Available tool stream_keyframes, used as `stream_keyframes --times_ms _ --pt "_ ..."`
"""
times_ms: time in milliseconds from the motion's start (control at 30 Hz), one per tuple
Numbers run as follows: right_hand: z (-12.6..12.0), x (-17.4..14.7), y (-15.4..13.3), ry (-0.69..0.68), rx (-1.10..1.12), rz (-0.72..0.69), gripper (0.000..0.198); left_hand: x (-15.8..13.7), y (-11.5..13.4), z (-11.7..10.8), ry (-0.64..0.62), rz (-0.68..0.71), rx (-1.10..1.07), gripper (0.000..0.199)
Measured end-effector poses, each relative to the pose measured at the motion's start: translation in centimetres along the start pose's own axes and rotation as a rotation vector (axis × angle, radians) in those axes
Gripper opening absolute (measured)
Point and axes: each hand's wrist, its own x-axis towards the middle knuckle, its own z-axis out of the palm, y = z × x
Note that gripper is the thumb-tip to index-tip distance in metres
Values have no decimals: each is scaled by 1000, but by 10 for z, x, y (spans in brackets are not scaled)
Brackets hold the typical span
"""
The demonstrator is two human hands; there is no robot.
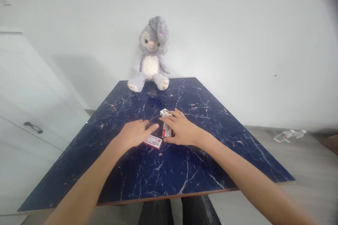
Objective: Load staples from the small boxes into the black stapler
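My left hand (pixel 136 132) is low over the blue table, its thumb stretched out to the right and its other fingers partly hidden. Under its thumb side lies a flat white box with a red edge (pixel 154 142), partly covered by the hand. My right hand (pixel 183 128) spreads its fingers over a small red-and-white box (pixel 166 130); the thumb is at its near end. At those fingertips is another small white box (pixel 165 112) with dark printing. Something orange shows under the right palm, too hidden to name.
A grey plush rabbit (pixel 150 66) sits at the table's far edge against the wall. The dark blue marbled table (pixel 211 168) narrows away from me. A white cabinet with a dark handle (pixel 33 127) stands on the left. A clear plastic bottle (pixel 286 135) lies on the floor at right.
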Motion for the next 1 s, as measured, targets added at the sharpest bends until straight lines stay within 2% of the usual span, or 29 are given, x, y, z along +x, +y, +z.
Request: stream_keyframes --times_ms 100,167,333,500,567,667,800,900,1000 --pt "-9 -8 6 133 86 16 53 -16 12 7 -16 -8 189 76" --pt "-11 -10 12 243 127 100 46 -20 17 10 -66 34 221 81" --pt "1 -6 30 449 136 397 46 -11 8 4 -130 116 105 61" --pt "12 -8 40 446 180 520 47 -4 15 12 -74 75 127 78" --pt "16 -8 41 428 197 525 47 -3 19 18 -49 55 166 74" --pt "20 -7 40 416 195 503 46 0 19 18 -42 97 129 68" --pt "23 -5 39 464 226 515 47 5 20 6 136 124 34 65" --pt "27 -5 37 483 290 549 47 5 33 7 190 224 -90 59" --pt "32 -6 35 446 330 557 48 3 43 17 82 392 -174 60"
